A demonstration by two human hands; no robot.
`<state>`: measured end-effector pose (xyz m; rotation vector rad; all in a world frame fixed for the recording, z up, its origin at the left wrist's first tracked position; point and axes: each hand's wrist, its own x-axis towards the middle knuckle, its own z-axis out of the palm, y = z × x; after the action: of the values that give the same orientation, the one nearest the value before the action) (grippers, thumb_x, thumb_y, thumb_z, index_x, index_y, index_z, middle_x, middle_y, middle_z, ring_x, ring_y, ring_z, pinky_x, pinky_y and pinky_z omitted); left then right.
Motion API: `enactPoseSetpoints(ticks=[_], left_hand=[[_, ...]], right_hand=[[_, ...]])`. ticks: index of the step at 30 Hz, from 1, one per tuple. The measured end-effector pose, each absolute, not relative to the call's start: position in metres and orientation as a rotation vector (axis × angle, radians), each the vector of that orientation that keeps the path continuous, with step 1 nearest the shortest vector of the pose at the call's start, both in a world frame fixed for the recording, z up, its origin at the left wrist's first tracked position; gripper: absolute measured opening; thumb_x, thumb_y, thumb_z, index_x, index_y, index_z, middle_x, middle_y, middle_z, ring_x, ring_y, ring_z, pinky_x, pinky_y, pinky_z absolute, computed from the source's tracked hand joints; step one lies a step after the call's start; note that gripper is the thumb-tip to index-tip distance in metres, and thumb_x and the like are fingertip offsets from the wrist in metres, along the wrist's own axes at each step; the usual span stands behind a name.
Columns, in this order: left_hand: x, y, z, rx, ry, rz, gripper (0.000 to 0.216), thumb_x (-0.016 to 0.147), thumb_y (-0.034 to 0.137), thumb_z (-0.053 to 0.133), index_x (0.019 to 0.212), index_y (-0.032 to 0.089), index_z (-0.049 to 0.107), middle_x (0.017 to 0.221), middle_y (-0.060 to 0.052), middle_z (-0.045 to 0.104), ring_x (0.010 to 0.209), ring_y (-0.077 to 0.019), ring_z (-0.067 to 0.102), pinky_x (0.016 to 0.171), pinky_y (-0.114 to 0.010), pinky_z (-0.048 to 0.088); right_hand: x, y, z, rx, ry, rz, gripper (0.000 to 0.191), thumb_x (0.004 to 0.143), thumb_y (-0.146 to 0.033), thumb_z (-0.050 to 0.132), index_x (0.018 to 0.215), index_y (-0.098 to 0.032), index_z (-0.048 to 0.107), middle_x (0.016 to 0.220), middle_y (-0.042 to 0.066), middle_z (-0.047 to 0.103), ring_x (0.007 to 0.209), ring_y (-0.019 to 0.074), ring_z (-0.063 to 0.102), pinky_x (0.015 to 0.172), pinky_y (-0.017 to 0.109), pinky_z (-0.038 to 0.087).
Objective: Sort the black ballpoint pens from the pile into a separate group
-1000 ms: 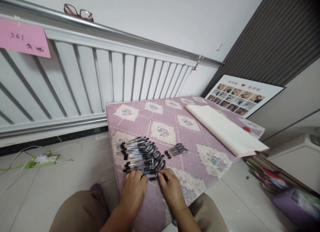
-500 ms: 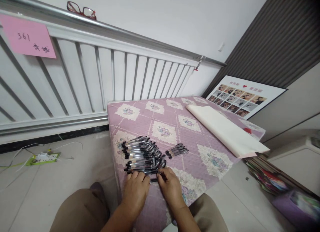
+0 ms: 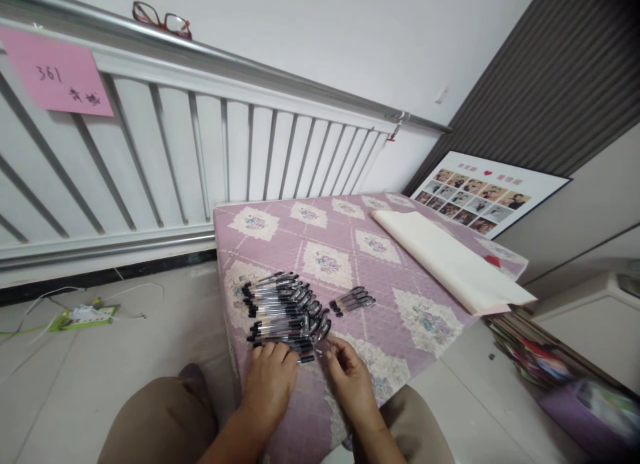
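Many black-capped clear pens (image 3: pixel 280 311) lie in a loose row on the purple floral cloth (image 3: pixel 370 267). At the near end of that row, my left hand (image 3: pixel 273 377) is closed over a pen (image 3: pixel 306 359), whose dark end sticks out to the right of my fingers. My right hand (image 3: pixel 353 377) is just right of it, apart from the pen, with thumb and fingers curled together. Whatever is between those fingertips is too small to make out. A smaller group of several pens (image 3: pixel 353 301) lies apart, beyond my right hand.
A cream sheet (image 3: pixel 450 261) lies across the right part of the cloth. A white radiator (image 3: pixel 235 151) stands along the wall, with glasses (image 3: pixel 163 21) on its pipe. A green power strip (image 3: pixel 85 317) is on the floor at left; a photo board (image 3: pixel 480 191) leans at the back right.
My right hand has drawn back to the right, away from the end of the pen row. My left hand has stayed nearly in place.
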<state>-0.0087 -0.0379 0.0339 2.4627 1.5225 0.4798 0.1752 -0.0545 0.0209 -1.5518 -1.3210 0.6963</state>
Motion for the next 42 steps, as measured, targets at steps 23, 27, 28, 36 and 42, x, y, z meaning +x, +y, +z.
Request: enactPoseSetpoints(ticks=[23,27,28,36,42], left_hand=[[-0.010,-0.039,0.035,2.444,1.461,0.544,0.012,0.091,0.023,0.054,0.096,0.026,0.064,0.095,0.000,0.064,0.093,-0.0188,0.053,0.081,-0.034,0.034],[-0.011,-0.039,0.036,2.446,1.438,0.539,0.012,0.091,0.023,0.053,0.095,0.026,0.064,0.094,0.000,0.063,0.093,-0.0196,0.053,0.081,-0.035,0.035],[-0.011,-0.039,0.036,2.446,1.431,0.535,0.012,0.091,0.023,0.053,0.095,0.026,0.064,0.095,0.000,0.063,0.093,-0.0197,0.053,0.081,-0.035,0.035],[-0.010,-0.041,0.030,2.451,1.397,0.557,0.013,0.091,0.020,0.053,0.093,0.025,0.064,0.095,0.000,0.063,0.092,-0.0195,0.055,0.083,-0.034,0.038],[-0.010,-0.042,0.027,2.444,1.387,0.523,0.014,0.090,0.019,0.053,0.094,0.025,0.065,0.094,0.000,0.063,0.089,-0.0199,0.057,0.079,-0.032,0.042]], right_hand=[[0.177,-0.061,0.035,-1.506,-1.275,0.935,0.028,0.077,-0.048,0.064,0.084,-0.021,0.067,0.076,0.002,0.068,0.070,0.0184,0.061,0.067,0.029,0.049],[0.177,-0.061,0.036,-1.513,-1.331,0.965,0.028,0.077,-0.047,0.064,0.084,-0.021,0.069,0.077,0.002,0.070,0.073,0.0192,0.063,0.069,0.029,0.050],[0.177,-0.061,0.036,-1.515,-1.336,0.968,0.028,0.077,-0.048,0.064,0.084,-0.021,0.069,0.078,0.002,0.070,0.074,0.0193,0.063,0.070,0.029,0.050],[0.177,-0.063,0.045,-1.522,-1.346,1.015,0.031,0.072,-0.050,0.067,0.079,-0.021,0.071,0.074,0.002,0.070,0.071,0.0188,0.063,0.068,0.030,0.051],[0.178,-0.063,0.044,-1.508,-1.336,1.038,0.028,0.071,-0.048,0.069,0.076,-0.020,0.070,0.071,0.001,0.067,0.067,0.0169,0.059,0.065,0.028,0.049]])
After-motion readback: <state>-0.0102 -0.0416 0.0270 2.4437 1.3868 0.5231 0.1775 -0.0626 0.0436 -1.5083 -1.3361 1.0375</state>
